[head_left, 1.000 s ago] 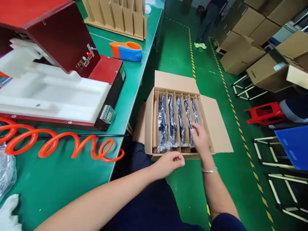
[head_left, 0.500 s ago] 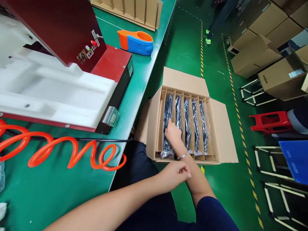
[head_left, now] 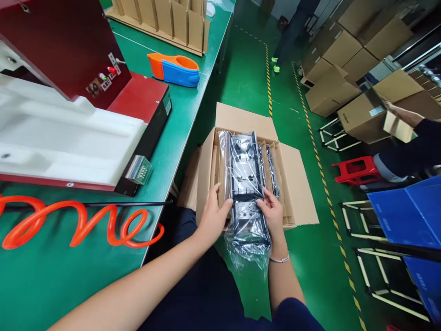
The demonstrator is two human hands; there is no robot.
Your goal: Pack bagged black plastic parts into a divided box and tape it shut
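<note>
Both the left hand point(head_left: 214, 216) and right hand point(head_left: 272, 212) clamp the bagged black part point(head_left: 245, 184) by its edges, level above the divided carton point(head_left: 292, 184).

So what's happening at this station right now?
A person seated at a green workbench holds a bagged black part with both hands, the left hand and right hand gripping its two sides above an open cardboard box on the floor. More bagged parts stand in the box's divider slots. On the bench sit a red machine with a white fixture, an orange coiled hose and a tape dispenser. Another person handles a carton at right.
</note>
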